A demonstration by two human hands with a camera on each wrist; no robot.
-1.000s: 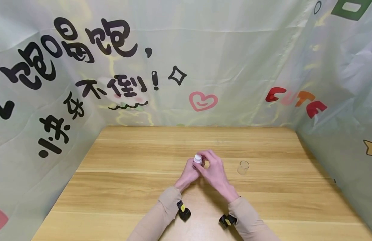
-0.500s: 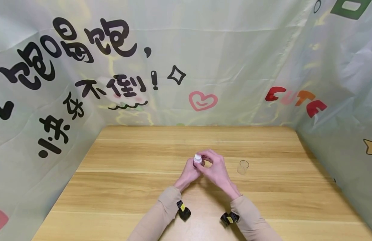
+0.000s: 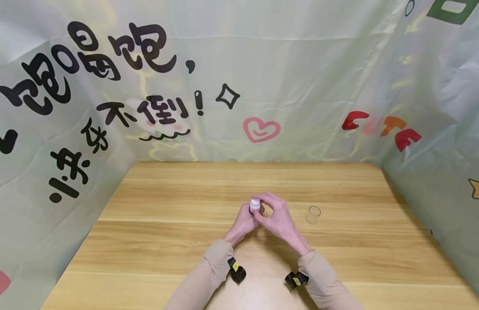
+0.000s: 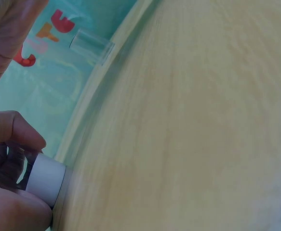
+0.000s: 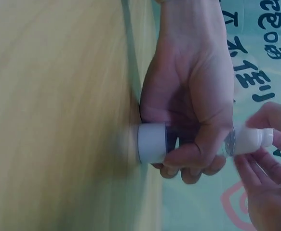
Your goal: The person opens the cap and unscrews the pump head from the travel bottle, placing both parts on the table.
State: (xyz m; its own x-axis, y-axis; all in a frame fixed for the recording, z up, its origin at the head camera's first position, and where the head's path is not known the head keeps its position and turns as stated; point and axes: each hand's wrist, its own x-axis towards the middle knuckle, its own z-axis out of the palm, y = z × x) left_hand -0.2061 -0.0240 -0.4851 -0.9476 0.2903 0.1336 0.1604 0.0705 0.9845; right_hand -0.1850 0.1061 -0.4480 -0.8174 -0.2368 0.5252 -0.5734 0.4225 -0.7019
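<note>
Both hands on one item: a small bottle (image 5: 153, 143), held roughly upright off-centre to the right, over the middle of the desk (image 3: 166, 241).

Left hand (image 3: 242, 221): fingers wrapped around the bottle's body, clamped on it. A wide white base band (image 4: 46, 179) sticks out below the grip, close to the desk surface; cannot tell whether it touches. The body, where it shows between the fingers, is partly see-through and dark-looking.

Right hand (image 3: 276, 215): thumb and fingers pinched on the bottle's white top (image 5: 247, 141), at the end opposite the base. The top is stepped, with a narrower tip. The right hand sits just beside the left, slightly above it.

Clear cylinder (image 3: 312, 215): stands on the desk to the right of the right hand, apart from it. Thin-walled, transparent, round rim. Cap or cup: cannot tell.

Arms: beige sleeves (image 3: 198, 277) on both, each with a small black device (image 3: 237, 273) with a yellow patch at the cuff.

Surroundings: wood-grain desk top, bounded at the back and sides by a pale printed cloth (image 3: 301, 64). Print includes large black Chinese characters (image 3: 162, 110) at left, a pink heart (image 3: 261, 129) near the centre and multicoloured "CUTE" lettering (image 3: 392, 126) at right.
</note>
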